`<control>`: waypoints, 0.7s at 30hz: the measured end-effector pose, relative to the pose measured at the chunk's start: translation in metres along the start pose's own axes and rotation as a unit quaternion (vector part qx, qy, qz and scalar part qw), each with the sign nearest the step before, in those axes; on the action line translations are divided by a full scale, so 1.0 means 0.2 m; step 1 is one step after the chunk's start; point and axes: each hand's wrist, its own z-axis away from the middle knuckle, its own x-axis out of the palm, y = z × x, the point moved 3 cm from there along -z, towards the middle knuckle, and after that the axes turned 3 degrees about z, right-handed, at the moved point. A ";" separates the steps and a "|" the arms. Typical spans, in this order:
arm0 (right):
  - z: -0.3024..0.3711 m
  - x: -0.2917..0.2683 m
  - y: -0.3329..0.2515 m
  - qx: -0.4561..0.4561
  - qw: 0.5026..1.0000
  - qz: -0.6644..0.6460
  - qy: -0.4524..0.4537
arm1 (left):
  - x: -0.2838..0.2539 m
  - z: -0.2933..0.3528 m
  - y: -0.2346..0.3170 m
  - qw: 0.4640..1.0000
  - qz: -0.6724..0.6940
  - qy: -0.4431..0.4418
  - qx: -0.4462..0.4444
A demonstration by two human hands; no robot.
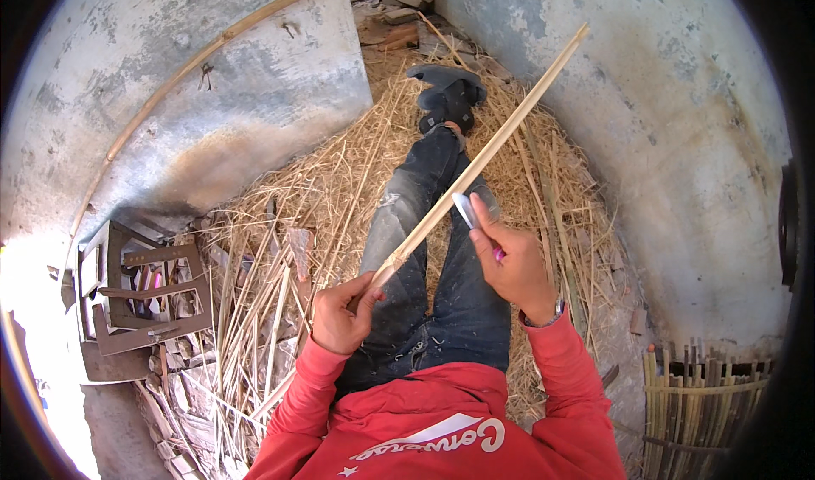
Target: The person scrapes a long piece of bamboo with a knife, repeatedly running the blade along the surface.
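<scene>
Head view: the left hand (341, 314) grips the lower end of one pale wooden strip (480, 158), which slants up and away above two legs (475, 289); the right hand (515, 263) closes round one knife (465, 212), its blade just beside the strip. Straw (323, 187) covers much of the floor (630, 395), with uncounted loose sticks (273, 327). Around are two stained walls (272, 98), one curved pole (227, 35), one dark frame (148, 292) and one slatted basket (700, 389)

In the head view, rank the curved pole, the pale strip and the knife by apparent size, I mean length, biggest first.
1. Curved pole
2. Pale strip
3. Knife, partly hidden by the right hand
</scene>
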 end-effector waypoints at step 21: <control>0.15 0.24 -0.06 -0.038 0.949 -0.225 -0.219 | 0.02 0.02 0.07 0.996 0.022 -0.061 -0.055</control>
